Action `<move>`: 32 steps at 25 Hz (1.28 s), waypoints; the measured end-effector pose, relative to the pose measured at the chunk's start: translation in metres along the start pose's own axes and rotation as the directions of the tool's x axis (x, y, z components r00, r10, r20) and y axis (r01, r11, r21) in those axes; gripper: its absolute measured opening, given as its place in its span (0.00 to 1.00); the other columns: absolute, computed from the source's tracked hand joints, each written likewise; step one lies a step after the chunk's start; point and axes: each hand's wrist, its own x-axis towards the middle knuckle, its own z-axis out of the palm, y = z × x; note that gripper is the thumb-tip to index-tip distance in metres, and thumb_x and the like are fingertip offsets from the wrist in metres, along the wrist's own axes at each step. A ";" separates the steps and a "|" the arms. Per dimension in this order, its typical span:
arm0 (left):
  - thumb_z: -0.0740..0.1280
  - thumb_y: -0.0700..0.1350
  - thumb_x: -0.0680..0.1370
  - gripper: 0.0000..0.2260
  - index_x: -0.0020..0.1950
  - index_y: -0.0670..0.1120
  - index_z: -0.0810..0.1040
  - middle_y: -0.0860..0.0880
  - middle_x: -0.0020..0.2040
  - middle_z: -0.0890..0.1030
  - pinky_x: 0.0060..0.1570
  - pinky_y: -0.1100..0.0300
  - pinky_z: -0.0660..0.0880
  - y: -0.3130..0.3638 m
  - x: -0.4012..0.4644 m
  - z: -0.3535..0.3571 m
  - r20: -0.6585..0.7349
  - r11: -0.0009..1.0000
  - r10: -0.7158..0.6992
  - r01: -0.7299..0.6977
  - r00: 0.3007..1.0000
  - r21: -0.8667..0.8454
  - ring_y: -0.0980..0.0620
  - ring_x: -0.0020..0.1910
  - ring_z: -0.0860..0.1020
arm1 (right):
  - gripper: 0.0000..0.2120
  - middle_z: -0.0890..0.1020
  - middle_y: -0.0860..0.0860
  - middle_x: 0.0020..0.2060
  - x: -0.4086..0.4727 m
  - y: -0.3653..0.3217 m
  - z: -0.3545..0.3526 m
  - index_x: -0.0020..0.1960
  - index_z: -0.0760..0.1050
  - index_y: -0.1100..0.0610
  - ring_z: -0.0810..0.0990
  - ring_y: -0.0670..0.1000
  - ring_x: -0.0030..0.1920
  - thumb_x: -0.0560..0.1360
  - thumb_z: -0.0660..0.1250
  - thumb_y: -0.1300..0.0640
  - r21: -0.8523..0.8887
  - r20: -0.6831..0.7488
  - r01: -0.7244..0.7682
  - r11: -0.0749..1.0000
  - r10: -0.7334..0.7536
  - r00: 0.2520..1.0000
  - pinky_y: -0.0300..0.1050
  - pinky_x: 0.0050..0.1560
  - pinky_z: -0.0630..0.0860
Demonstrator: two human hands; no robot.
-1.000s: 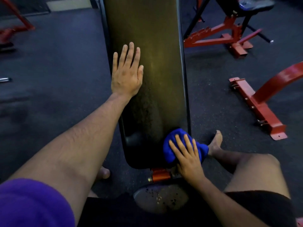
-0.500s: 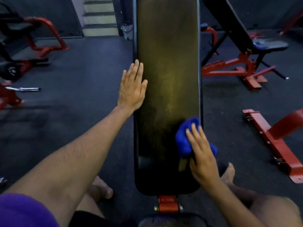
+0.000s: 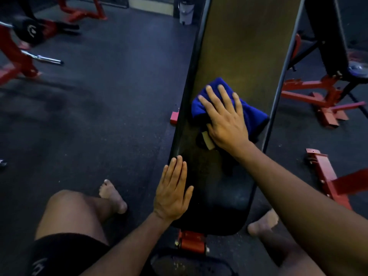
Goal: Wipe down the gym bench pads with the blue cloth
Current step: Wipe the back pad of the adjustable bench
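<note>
The dark rubber floor [image 3: 99,116] spreads wide and open on my left, out to a red rack [image 3: 18,56] with a chrome bar end [image 3: 45,59] at the far left edge. On my right the floor is tighter: a red frame [image 3: 328,184] lies close beside me and another bench on red feet [image 3: 326,96] stands farther off.

The long back pad [image 3: 239,46] of the bench I straddle runs away from me up the middle, its near end rounded, its left and right edges both in view. Below that near end sits a red bracket [image 3: 191,243], and nearer me part of the seat pad [image 3: 179,263].

My bare feet rest on the floor on either side of the bench.

My right hand [image 3: 223,120] lies flat with fingers spread on top of the blue cloth [image 3: 251,114], pressing it to the back pad, nearer the right edge; a pale tag [image 3: 207,140] pokes out beside my thumb.

My left hand [image 3: 173,192] rests open, fingers straight and together, on the pad's left edge near its rounded end, holding nothing.

A white container [image 3: 185,10] stands on the floor at the far end; I cannot tell what is in it.
</note>
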 end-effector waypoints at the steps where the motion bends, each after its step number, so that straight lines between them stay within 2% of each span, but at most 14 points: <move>1: 0.52 0.52 0.86 0.27 0.79 0.36 0.61 0.37 0.81 0.59 0.81 0.46 0.52 0.000 -0.001 0.001 -0.010 1.000 0.007 -0.007 1.000 -0.006 0.40 0.82 0.56 | 0.33 0.57 0.50 0.79 0.014 -0.011 0.001 0.78 0.59 0.49 0.51 0.57 0.79 0.74 0.62 0.51 -0.007 -0.006 0.048 0.999 -0.048 0.999 0.62 0.77 0.48; 3: 0.52 0.52 0.86 0.26 0.79 0.36 0.61 0.38 0.81 0.59 0.81 0.47 0.52 0.000 -0.004 0.001 -0.022 0.999 0.035 -0.035 0.999 -0.024 0.41 0.82 0.55 | 0.32 0.61 0.50 0.78 0.030 -0.031 0.006 0.76 0.64 0.49 0.54 0.57 0.79 0.73 0.60 0.50 -0.025 0.001 0.210 0.977 -0.210 0.978 0.63 0.76 0.49; 6: 0.53 0.51 0.85 0.26 0.79 0.36 0.61 0.38 0.80 0.61 0.80 0.46 0.54 -0.004 -0.005 0.003 -0.035 0.998 0.059 -0.060 0.998 -0.024 0.41 0.81 0.57 | 0.32 0.58 0.51 0.79 -0.009 -0.020 0.013 0.78 0.60 0.48 0.50 0.57 0.80 0.74 0.57 0.49 -0.062 0.133 0.536 0.842 -0.525 0.841 0.63 0.77 0.47; 8: 0.53 0.50 0.85 0.26 0.79 0.36 0.62 0.38 0.80 0.62 0.80 0.46 0.54 -0.005 -0.005 0.004 -0.042 0.998 0.058 -0.059 0.997 -0.021 0.41 0.81 0.57 | 0.34 0.54 0.50 0.80 -0.051 0.015 0.007 0.79 0.56 0.47 0.47 0.57 0.80 0.74 0.57 0.50 -0.037 0.227 0.654 0.756 -0.631 0.742 0.64 0.77 0.47; 10: 0.52 0.51 0.85 0.26 0.79 0.36 0.62 0.38 0.80 0.62 0.80 0.47 0.54 -0.006 -0.004 0.004 -0.037 0.998 0.062 -0.062 0.997 -0.011 0.41 0.81 0.57 | 0.35 0.55 0.50 0.80 -0.058 0.052 -0.002 0.79 0.56 0.47 0.49 0.57 0.80 0.73 0.59 0.51 -0.027 0.222 0.681 0.732 -0.660 0.718 0.65 0.76 0.51; 12: 0.52 0.51 0.85 0.27 0.79 0.36 0.61 0.38 0.80 0.61 0.80 0.47 0.53 -0.006 -0.004 0.004 -0.029 0.998 0.067 -0.067 0.997 0.000 0.41 0.82 0.57 | 0.34 0.56 0.50 0.79 -0.033 0.064 -0.002 0.79 0.57 0.46 0.51 0.57 0.79 0.73 0.59 0.51 -0.035 0.165 0.570 0.821 -0.557 0.814 0.64 0.76 0.51; 15: 0.51 0.51 0.85 0.27 0.80 0.36 0.60 0.38 0.81 0.59 0.81 0.47 0.53 -0.007 -0.005 0.005 -0.012 0.997 0.075 -0.075 0.997 0.005 0.41 0.82 0.56 | 0.34 0.56 0.50 0.79 0.011 0.019 0.001 0.78 0.58 0.45 0.50 0.57 0.79 0.73 0.60 0.50 -0.015 0.061 0.278 0.960 -0.277 0.959 0.65 0.76 0.48; 18: 0.51 0.50 0.85 0.26 0.79 0.36 0.61 0.38 0.80 0.61 0.80 0.46 0.54 -0.005 -0.004 0.005 -0.035 0.997 0.073 -0.073 0.997 0.009 0.41 0.82 0.57 | 0.33 0.59 0.50 0.79 -0.004 -0.026 0.011 0.77 0.62 0.46 0.52 0.57 0.79 0.71 0.59 0.52 0.025 0.050 0.330 0.943 -0.331 0.942 0.65 0.76 0.49; 21: 0.52 0.49 0.85 0.25 0.79 0.37 0.61 0.36 0.79 0.64 0.80 0.46 0.54 -0.006 -0.005 0.004 -0.063 0.997 0.075 -0.076 0.995 -0.002 0.41 0.82 0.56 | 0.32 0.55 0.49 0.80 -0.072 -0.006 0.011 0.78 0.59 0.46 0.48 0.56 0.80 0.73 0.57 0.51 0.067 0.172 0.517 0.853 -0.520 0.836 0.64 0.77 0.48; 23: 0.53 0.50 0.84 0.27 0.80 0.37 0.59 0.38 0.80 0.60 0.81 0.48 0.51 -0.005 -0.004 0.001 -0.026 0.997 0.082 -0.082 0.996 0.007 0.42 0.82 0.55 | 0.32 0.55 0.49 0.79 -0.094 0.021 0.004 0.78 0.59 0.46 0.49 0.56 0.80 0.74 0.57 0.53 0.085 0.187 0.513 0.854 -0.519 0.834 0.63 0.77 0.51; 25: 0.52 0.50 0.84 0.27 0.81 0.38 0.57 0.40 0.82 0.57 0.81 0.49 0.49 -0.005 0.000 0.001 -0.006 0.996 0.082 -0.082 0.997 0.023 0.43 0.82 0.54 | 0.32 0.59 0.49 0.79 -0.094 0.028 0.004 0.77 0.62 0.47 0.53 0.56 0.79 0.73 0.56 0.56 0.109 0.141 0.402 0.909 -0.415 0.899 0.62 0.76 0.53; 28: 0.54 0.50 0.84 0.27 0.81 0.40 0.57 0.44 0.83 0.55 0.80 0.48 0.53 -0.005 -0.005 -0.010 0.032 0.994 0.072 -0.070 0.997 -0.079 0.45 0.82 0.55 | 0.34 0.63 0.50 0.77 -0.111 -0.001 -0.009 0.75 0.67 0.51 0.56 0.56 0.79 0.69 0.55 0.62 0.360 0.033 0.085 0.929 -0.103 0.994 0.61 0.76 0.56; 30: 0.56 0.49 0.84 0.25 0.80 0.42 0.62 0.44 0.80 0.61 0.76 0.43 0.61 -0.019 0.010 -0.026 0.030 0.983 0.140 -0.135 0.990 -0.122 0.45 0.79 0.62 | 0.35 0.63 0.52 0.77 -0.142 -0.014 -0.013 0.74 0.69 0.54 0.56 0.56 0.79 0.67 0.57 0.68 0.493 -0.038 -0.060 0.868 0.090 0.995 0.64 0.75 0.57; 32: 0.55 0.48 0.85 0.22 0.78 0.42 0.66 0.42 0.77 0.68 0.75 0.41 0.63 -0.032 0.045 -0.047 -0.012 0.962 0.258 -0.258 0.966 -0.084 0.43 0.76 0.66 | 0.35 0.63 0.54 0.77 -0.169 -0.014 -0.017 0.74 0.69 0.56 0.57 0.58 0.78 0.66 0.59 0.70 0.530 -0.059 -0.129 0.838 0.188 0.980 0.66 0.74 0.58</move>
